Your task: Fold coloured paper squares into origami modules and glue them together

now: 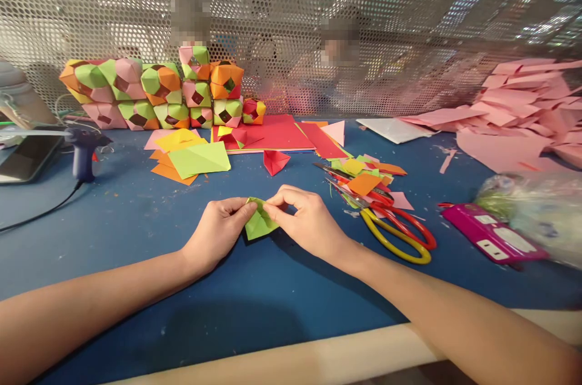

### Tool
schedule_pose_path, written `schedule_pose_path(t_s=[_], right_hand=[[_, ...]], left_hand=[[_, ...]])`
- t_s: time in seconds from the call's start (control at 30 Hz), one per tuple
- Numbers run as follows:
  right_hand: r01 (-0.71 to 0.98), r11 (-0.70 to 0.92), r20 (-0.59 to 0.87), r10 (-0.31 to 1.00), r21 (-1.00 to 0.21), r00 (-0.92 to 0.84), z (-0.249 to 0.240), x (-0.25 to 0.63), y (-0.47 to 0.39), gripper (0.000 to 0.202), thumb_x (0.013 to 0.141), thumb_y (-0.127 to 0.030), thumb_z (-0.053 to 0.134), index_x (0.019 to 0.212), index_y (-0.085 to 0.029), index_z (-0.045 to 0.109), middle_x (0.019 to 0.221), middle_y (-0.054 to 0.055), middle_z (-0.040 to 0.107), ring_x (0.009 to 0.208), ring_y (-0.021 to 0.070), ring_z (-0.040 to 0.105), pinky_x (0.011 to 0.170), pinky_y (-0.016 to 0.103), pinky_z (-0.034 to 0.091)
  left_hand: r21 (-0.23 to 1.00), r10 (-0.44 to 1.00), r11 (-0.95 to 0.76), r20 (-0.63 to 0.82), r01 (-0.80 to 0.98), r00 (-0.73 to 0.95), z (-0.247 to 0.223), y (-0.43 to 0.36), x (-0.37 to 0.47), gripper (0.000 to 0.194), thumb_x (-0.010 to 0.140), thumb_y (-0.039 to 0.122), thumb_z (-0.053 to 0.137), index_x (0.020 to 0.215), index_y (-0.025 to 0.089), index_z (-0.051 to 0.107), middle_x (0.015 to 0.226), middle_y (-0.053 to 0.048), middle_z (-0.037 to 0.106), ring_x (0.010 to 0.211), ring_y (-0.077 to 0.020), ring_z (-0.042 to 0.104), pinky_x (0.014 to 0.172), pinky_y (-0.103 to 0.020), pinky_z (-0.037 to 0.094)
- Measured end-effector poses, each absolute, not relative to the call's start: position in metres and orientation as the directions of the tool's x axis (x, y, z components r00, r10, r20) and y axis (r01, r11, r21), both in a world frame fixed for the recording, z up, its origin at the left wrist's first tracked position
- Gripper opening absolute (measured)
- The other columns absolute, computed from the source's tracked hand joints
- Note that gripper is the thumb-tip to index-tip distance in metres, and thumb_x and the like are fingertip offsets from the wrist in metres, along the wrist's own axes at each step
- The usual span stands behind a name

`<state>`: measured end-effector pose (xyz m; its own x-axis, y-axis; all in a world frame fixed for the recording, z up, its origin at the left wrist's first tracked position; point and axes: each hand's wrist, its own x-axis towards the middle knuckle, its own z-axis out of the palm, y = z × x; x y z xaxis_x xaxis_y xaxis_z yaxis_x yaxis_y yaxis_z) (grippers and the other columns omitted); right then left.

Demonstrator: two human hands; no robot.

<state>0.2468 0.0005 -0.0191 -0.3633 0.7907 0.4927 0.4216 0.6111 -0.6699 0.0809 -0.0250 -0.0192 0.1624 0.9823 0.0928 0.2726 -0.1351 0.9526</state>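
Note:
A small folded piece of green paper (260, 226) is held just over the blue table (236, 324). My left hand (218, 228) pinches its left upper edge between thumb and fingers. My right hand (305, 218) has closed on the right upper side of the same paper, fingertips partly covering it. Creases show on the paper's face. Beyond my hands lies a folded red paper piece (276, 162). To the left of it, a light green sheet (200, 159) rests on yellow and orange sheets (170, 170).
Folded paper balls (162, 83) stand stacked at the back left, near a blue glue gun (82, 151). Scissors with yellow (395, 239) and red handles lie right, beside paper scraps (364, 184). A magenta package (491, 233) and pink paper pile (522, 106) sit farther right.

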Motion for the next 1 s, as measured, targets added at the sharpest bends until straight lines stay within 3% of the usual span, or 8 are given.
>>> schedule_pose_path(t_s=[0.13,0.4,0.57,0.8,1.0], right_hand=[[0.423,0.619,0.499,0.785,-0.662,-0.367,-0.0202,0.2470,0.0007,0.016,0.080,-0.014,0.054,0.065,-0.017,0.059,0.064,-0.001,0.054,0.060,0.0107,0.051,0.059,0.023,0.041],[0.462,0.552,0.400,0.830,-0.695,-0.390,-0.0211,0.2469,0.0011,0.005,0.078,-0.022,0.061,0.075,-0.018,0.062,0.071,0.000,0.058,0.064,0.0112,0.051,0.059,0.023,0.041],[0.472,0.489,0.336,0.865,-0.734,-0.374,-0.0257,0.2426,0.0000,0.015,0.078,-0.024,0.059,0.065,-0.017,0.057,0.061,-0.003,0.053,0.057,0.0097,0.047,0.053,0.022,0.037],[0.492,0.485,0.329,0.868,-0.723,-0.372,-0.0237,0.2427,-0.0007,0.023,0.077,-0.021,0.058,0.057,-0.017,0.049,0.057,-0.004,0.048,0.056,0.0094,0.044,0.052,0.021,0.035],[0.498,0.501,0.341,0.859,-0.707,-0.381,-0.0246,0.2434,0.0003,0.024,0.077,-0.019,0.057,0.055,-0.018,0.046,0.058,-0.004,0.047,0.056,0.0093,0.044,0.053,0.022,0.035]], left_hand=[[0.955,0.988,-0.132,0.106,0.266,0.109,-0.0203,-0.0248,0.0827,0.028,0.083,0.035,0.050,0.095,0.020,0.071,0.087,-0.001,0.070,0.083,-0.0184,0.060,0.072,-0.025,0.046],[0.949,0.986,-0.157,0.133,0.273,0.104,-0.0220,-0.0238,0.0815,0.027,0.084,0.033,0.051,0.097,0.019,0.070,0.086,-0.002,0.069,0.079,-0.0167,0.059,0.069,-0.025,0.046],[0.890,0.966,-0.258,0.231,0.376,0.117,-0.0178,-0.0270,0.0832,0.022,0.084,0.029,0.052,0.091,0.022,0.072,0.083,-0.001,0.066,0.079,-0.0147,0.058,0.071,-0.022,0.043],[0.910,0.979,-0.204,0.180,0.362,0.100,-0.0185,-0.0277,0.0837,0.023,0.082,0.032,0.055,0.096,0.021,0.069,0.087,-0.001,0.068,0.075,-0.0147,0.059,0.068,-0.023,0.045],[0.912,0.972,-0.232,0.206,0.339,0.111,-0.0179,-0.0272,0.0822,0.025,0.084,0.035,0.052,0.093,0.020,0.071,0.088,-0.002,0.069,0.084,-0.0165,0.059,0.075,-0.023,0.044]])
